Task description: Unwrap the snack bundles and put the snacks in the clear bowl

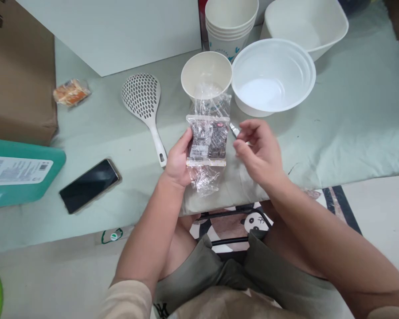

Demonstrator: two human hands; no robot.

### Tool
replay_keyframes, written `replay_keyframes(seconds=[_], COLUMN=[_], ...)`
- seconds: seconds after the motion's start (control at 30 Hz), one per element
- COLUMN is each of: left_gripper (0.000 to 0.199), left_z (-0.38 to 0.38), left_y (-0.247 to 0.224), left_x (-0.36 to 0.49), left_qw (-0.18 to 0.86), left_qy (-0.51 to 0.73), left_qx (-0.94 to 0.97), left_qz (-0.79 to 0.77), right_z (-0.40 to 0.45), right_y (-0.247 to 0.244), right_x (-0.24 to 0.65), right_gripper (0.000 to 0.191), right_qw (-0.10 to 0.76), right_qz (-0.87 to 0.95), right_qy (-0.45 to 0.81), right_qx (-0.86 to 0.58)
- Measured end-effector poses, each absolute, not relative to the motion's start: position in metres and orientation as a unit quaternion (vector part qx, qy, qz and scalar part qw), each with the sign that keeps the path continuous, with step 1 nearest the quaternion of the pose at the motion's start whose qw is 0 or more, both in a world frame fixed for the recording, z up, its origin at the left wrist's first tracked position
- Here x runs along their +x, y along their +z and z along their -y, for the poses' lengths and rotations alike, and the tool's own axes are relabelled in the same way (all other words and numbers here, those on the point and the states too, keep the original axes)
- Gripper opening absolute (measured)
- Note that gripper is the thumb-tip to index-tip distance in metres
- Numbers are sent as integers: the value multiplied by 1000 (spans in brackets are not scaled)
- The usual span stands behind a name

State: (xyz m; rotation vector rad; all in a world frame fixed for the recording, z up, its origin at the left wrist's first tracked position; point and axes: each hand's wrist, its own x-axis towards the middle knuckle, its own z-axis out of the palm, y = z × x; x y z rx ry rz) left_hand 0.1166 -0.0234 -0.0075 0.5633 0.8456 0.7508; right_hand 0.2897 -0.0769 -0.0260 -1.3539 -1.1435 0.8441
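My left hand (178,161) grips a small dark snack packet (208,141) from the left, with its printed side facing up. Crinkled clear plastic wrap (204,179) surrounds the packet and sticks out above and below it. To the right, my right hand (261,153) is curled, thumb and forefinger near each other. A small silver blade-like tool (234,130) pokes out past those fingers; most of it is hidden by the hand. Just beyond the packet stands a paper cup (206,66), partly covered by the wrap's upper end.
Right of the cup are a white round bowl (272,84) and a square tub (306,26), with stacked paper cups (231,17) behind. Leftward lie a slotted skimmer (146,97), a phone (89,186), a wrapped snack (72,92), a green container (23,173) and a cardboard box (20,71).
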Motion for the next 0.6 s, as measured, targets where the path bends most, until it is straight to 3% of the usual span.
replay_keyframes(seconds=[0.1,0.23,0.37,0.43,0.6], left_gripper=[47,42,42,40,39], left_z=[28,32,30,30,32], left_y=[-17,-30,-37,-38,-35], left_x=[123,125,119,118,120], left_qw=[771,669,405,301,260], left_qy=[372,426,526,517,463], left_qx=[330,467,623,697,755], left_qz=[-398,-391,-414,-396,-385], right_z=[79,81,80,79,77], right_y=[-29,-31,-39,-44,-52], right_x=[277,271,272,271,269], right_gripper=[47,47,45,46,48], right_qw=[536,513,555,586,593], right_qz=[458,437,387,365,362], right_qy=[480,525,499,504,525], right_qx=[-522,-520,-541,-519,-492])
